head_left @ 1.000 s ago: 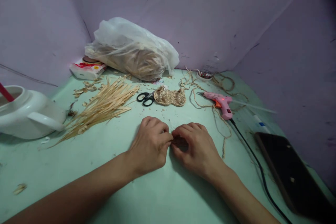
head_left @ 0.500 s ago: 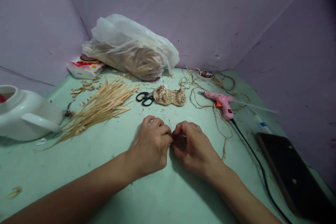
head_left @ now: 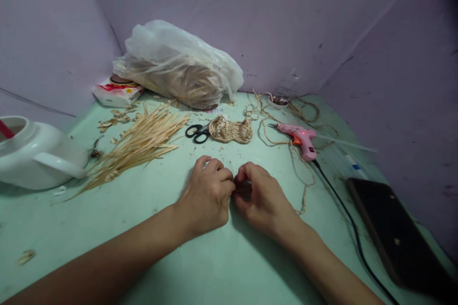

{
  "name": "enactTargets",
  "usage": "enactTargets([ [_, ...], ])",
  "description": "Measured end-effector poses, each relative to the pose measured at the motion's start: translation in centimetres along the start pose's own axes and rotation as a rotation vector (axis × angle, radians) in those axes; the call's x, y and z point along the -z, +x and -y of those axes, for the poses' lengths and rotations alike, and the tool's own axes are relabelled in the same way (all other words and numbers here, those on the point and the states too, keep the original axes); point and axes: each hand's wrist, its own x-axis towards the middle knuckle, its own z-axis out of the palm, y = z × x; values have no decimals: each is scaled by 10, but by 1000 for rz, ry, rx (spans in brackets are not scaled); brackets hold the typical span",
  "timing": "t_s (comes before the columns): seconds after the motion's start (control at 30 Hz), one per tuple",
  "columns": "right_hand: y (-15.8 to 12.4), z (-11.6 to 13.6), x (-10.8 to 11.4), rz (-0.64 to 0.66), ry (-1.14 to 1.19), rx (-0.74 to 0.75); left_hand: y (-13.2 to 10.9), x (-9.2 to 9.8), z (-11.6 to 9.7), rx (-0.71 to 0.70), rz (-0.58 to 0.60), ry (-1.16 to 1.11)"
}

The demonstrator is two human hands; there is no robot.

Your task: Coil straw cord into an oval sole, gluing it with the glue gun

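Note:
My left hand and my right hand meet fingertip to fingertip low over the middle of the green table. Both are closed in a pinch; whatever lies between the fingers is hidden or too small to make out. Just beyond them rests a woven piece of braided fibre, with black-handled scissors against its left end. To the left spreads a bundle of dry straw-coloured strips. A pink glue gun with a red light lies to the right, among loose braided cord.
A white watering can stands at the left. Along the back wall are a plastic bag of fibre, a small box and a dish of beads. A black cable runs beside a dark phone at the right.
My hands stay pinched together in nearly the same place, with only a slight shift of the fingers. The view has moved a little; the things on the table lie as before.

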Motion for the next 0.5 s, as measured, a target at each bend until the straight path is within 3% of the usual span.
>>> enactTargets([
  [0.3, -1, 2, 0, 0, -89, 89, 0, 1, -1, -9, 12, 36],
  [0.5, -7, 6, 11, 113, -108, 93, -3, 2, -2, -9, 3, 43],
])
